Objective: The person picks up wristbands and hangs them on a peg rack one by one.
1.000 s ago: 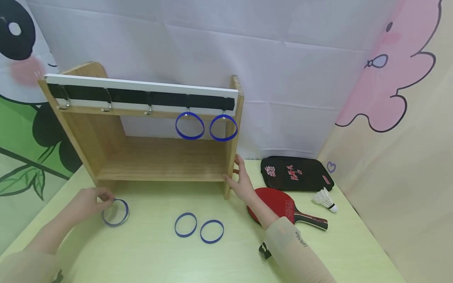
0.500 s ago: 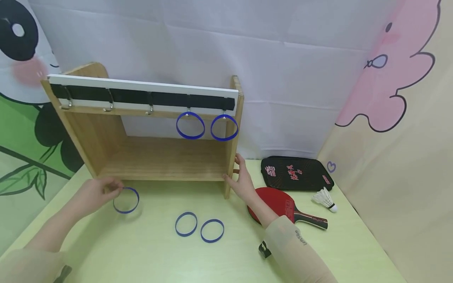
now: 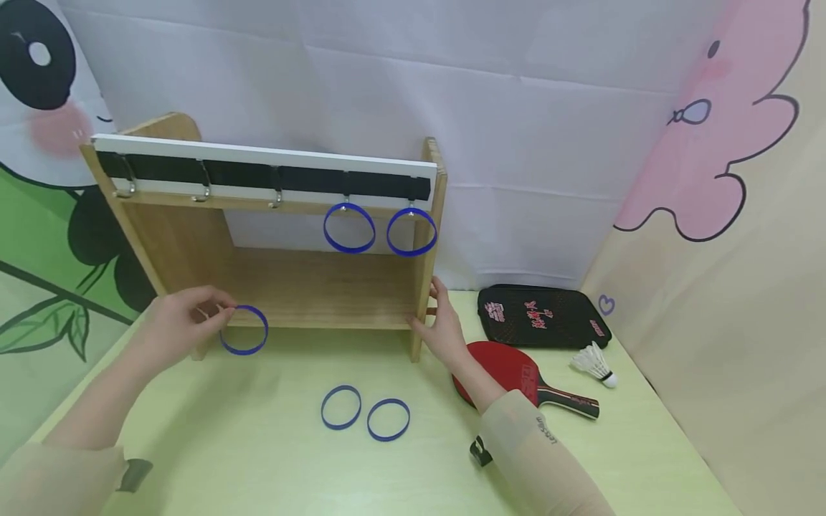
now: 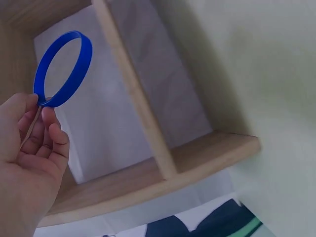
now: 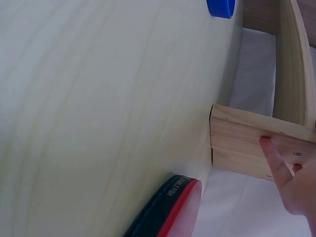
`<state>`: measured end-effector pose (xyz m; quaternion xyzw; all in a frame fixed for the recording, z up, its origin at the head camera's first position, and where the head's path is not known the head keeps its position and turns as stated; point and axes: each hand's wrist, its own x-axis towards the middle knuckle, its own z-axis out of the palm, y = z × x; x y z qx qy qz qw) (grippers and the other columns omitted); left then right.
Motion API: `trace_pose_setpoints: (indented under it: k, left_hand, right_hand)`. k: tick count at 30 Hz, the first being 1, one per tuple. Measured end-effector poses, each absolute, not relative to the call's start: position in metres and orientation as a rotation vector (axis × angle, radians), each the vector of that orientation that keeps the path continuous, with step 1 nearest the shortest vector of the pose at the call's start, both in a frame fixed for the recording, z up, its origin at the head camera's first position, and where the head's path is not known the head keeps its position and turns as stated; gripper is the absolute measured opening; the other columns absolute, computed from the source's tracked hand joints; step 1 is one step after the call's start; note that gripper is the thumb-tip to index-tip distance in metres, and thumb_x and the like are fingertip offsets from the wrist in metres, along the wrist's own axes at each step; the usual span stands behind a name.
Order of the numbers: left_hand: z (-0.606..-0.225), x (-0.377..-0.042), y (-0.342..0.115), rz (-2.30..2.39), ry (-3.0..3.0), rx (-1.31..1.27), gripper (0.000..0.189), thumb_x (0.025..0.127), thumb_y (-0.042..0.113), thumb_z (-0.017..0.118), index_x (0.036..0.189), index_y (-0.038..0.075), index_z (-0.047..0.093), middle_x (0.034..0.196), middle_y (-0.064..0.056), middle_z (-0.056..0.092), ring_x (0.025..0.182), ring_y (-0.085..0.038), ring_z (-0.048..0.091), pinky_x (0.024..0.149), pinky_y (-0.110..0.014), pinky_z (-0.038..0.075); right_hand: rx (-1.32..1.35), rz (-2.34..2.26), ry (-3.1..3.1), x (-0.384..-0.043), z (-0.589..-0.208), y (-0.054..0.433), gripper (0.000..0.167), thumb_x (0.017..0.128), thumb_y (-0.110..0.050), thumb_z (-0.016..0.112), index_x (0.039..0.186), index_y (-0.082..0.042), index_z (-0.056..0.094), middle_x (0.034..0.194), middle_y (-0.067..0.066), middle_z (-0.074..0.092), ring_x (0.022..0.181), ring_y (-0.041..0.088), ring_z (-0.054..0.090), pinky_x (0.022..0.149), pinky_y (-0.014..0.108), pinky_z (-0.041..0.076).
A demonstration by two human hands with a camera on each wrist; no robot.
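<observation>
My left hand [image 3: 183, 322] pinches a blue wristband [image 4: 77, 74] between thumb and fingertips, raised off the table before the lower left of the wooden shelf [image 3: 323, 287]. Against the shelf's right side panel [image 5: 239, 143] presses my right hand [image 3: 445, 333], its thumb extended in the right wrist view. Two blue wristbands hang from the two rightmost hooks, one wristband [image 3: 349, 250] beside the other wristband [image 3: 411, 253]. The three hooks to the left, such as the middle hook [image 3: 277, 197], carry nothing. Another wristband [image 3: 337, 428] and a neighbouring wristband [image 3: 387, 438] lie on the table.
Right of the shelf lie a red table tennis bat [image 3: 500, 365], a black case [image 3: 542, 315] and a white shuttlecock [image 3: 592, 362]. My right forearm passes over part of the bat. A white cloth [image 3: 516, 179] hangs behind the shelf.
My left hand has lifted the wristband from near the tabletop, moving up and right toward the shelf. The right hand stays at the side panel.
</observation>
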<state>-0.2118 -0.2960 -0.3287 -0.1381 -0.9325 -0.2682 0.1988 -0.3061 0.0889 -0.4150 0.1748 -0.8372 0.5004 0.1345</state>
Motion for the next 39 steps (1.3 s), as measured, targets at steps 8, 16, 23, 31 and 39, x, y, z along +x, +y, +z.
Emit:
trace_pose_setpoints:
  k: [8, 16, 23, 31, 39]
  left_hand:
    - [-0.288, -0.203, -0.276, -0.803, -2.368, -0.332, 0.008, 0.086, 0.015, 0.069, 0.093, 0.012, 0.067, 0.084, 0.010, 0.067, 0.067, 0.011, 0.051, 0.057, -0.008, 0.041]
    - [-0.247, -0.204, -0.255, -1.028, -2.188, -0.280, 0.017, 0.089, 0.018, 0.066, 0.101, 0.006, 0.066, 0.084, 0.021, 0.060, 0.073, 0.000, 0.054, 0.060, -0.006, 0.041]
    - [-0.232, -0.213, -0.238, -1.160, -2.050, -0.267, 0.018, 0.088, 0.015, 0.066, 0.103, 0.004, 0.067, 0.086, 0.017, 0.062, 0.074, -0.004, 0.056, 0.062, -0.008, 0.044]
    - [-0.235, -0.227, -0.228, -1.178, -1.942, -0.229, 0.021, 0.088, 0.020, 0.066, 0.102, 0.004, 0.068, 0.083, 0.013, 0.063, 0.072, -0.003, 0.059, 0.061, -0.011, 0.044]
    - [-0.244, -0.238, -0.226, -1.122, -1.908, -0.215, 0.023, 0.088, 0.021, 0.066, 0.102, 0.002, 0.068, 0.084, 0.020, 0.061, 0.074, -0.002, 0.057, 0.065, -0.011, 0.044]
  right_hand:
    - [0.493, 1.443, -2.440, -0.305, -0.415, 0.088, 0.084, 0.087, -0.017, 0.068, 0.150, -0.026, 0.013, 0.144, 0.012, 0.041, 0.102, 0.029, 0.060, 0.077, 0.040, 0.056]
    - [0.503, 1.451, -2.454, -0.305, -0.416, 0.089, 0.083, 0.089, -0.017, 0.066, 0.150, -0.028, 0.011, 0.146, 0.010, 0.037, 0.106, 0.028, 0.058, 0.078, 0.042, 0.056]
    - [0.517, 1.446, -2.445, -0.304, -0.417, 0.088, 0.083, 0.089, -0.017, 0.065, 0.150, -0.029, 0.009, 0.145, 0.009, 0.037, 0.105, 0.028, 0.058, 0.076, 0.041, 0.055]
    - [0.501, 1.448, -2.455, -0.305, -0.417, 0.087, 0.083, 0.090, -0.016, 0.064, 0.150, -0.030, 0.008, 0.147, 0.008, 0.036, 0.106, 0.027, 0.057, 0.077, 0.041, 0.055]
    - [0.514, 1.448, -2.448, -0.305, -0.419, 0.087, 0.083, 0.090, -0.016, 0.064, 0.151, -0.027, 0.008, 0.144, 0.008, 0.038, 0.106, 0.027, 0.058, 0.076, 0.040, 0.056]
